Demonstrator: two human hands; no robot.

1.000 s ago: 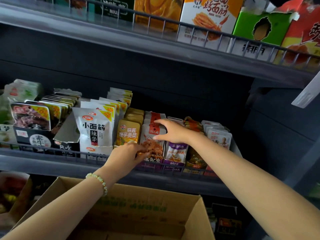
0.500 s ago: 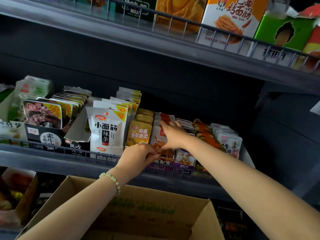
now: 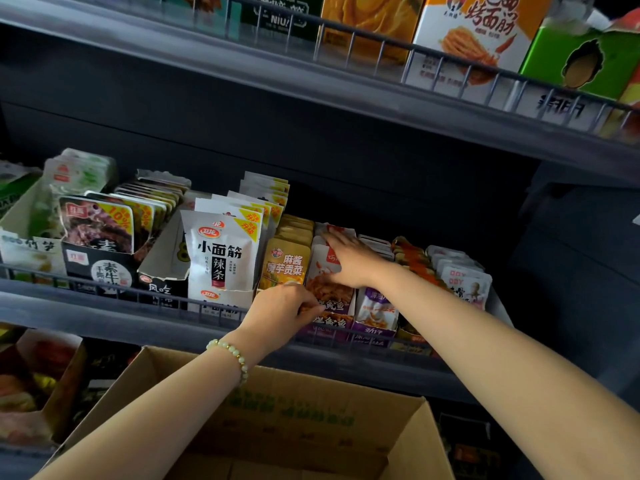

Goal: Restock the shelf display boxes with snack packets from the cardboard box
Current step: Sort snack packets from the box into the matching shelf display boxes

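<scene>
Right hand shifted deeper onto snack packets, fingers flat, left hand pinching front one.

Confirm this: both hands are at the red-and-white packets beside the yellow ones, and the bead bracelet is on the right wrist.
One thing is wrong: the bead bracelet is on the left wrist, not the right, as the head view shows. The rest stands: the left hand and the right hand are both at the red-and-white packets beside the yellow packets.

cardboard box cropped below, cartons — cropped above
</scene>
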